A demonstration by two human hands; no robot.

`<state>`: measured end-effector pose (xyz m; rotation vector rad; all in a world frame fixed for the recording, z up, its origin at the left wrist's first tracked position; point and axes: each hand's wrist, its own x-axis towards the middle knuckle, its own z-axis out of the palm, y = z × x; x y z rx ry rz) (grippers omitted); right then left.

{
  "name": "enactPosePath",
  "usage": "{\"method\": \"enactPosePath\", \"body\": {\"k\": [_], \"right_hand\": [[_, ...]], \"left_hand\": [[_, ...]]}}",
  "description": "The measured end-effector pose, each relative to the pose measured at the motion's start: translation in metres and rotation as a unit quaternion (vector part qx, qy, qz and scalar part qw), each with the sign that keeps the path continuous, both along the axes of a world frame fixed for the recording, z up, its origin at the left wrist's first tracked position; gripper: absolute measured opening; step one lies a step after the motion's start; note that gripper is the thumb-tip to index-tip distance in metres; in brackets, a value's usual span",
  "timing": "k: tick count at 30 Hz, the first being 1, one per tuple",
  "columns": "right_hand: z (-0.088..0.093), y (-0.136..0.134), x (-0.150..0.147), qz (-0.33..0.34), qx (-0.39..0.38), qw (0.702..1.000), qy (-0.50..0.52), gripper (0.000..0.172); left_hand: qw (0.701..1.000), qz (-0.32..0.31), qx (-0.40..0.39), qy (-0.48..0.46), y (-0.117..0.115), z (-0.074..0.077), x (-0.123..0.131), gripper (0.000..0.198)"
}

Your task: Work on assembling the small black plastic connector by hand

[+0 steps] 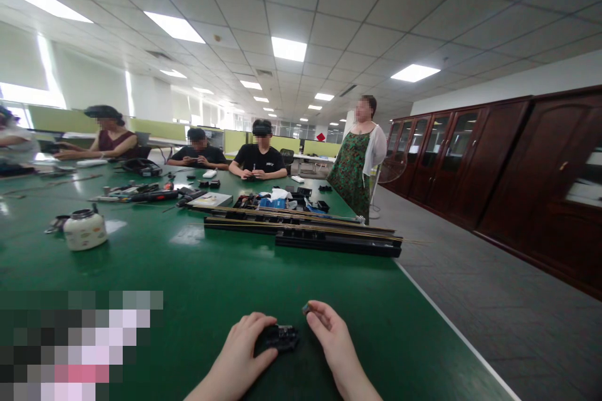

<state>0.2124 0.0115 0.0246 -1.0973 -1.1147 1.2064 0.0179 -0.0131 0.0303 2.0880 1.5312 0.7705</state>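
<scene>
My left hand (242, 344) is curled around a small black part (278, 337) that rests on the green table (197, 276) near its front edge. My right hand (329, 332) is just to the right of it, fingers pinched on a tiny dark piece (306, 309) held a little above the black part. The two hands are close together but do not touch.
Long black rails (305, 232) with thin rods lie across the table's middle. A white jar (84, 229) stands at left, with tools and small parts behind. Several people sit at the far end; one stands at the table's right corner. Dark wooden cabinets (517, 175) line the right wall.
</scene>
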Motion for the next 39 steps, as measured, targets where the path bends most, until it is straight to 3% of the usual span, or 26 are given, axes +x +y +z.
{"method": "enactPosePath", "body": {"k": [5,31,39], "right_hand": [[0.007,-0.003,0.002,-0.018,-0.018,0.999,0.028,0.051],[-0.005,0.002,0.006,-0.045,-0.030,0.996,0.074,0.050],[0.004,-0.004,0.004,-0.049,-0.028,0.997,0.044,0.046]], "left_hand": [[1.000,0.008,-0.011,0.006,0.000,0.001,0.000,0.038],[1.000,0.007,-0.024,0.016,-0.001,0.002,0.000,0.042],[1.000,0.009,-0.025,0.017,0.002,0.000,-0.001,0.042]]}}
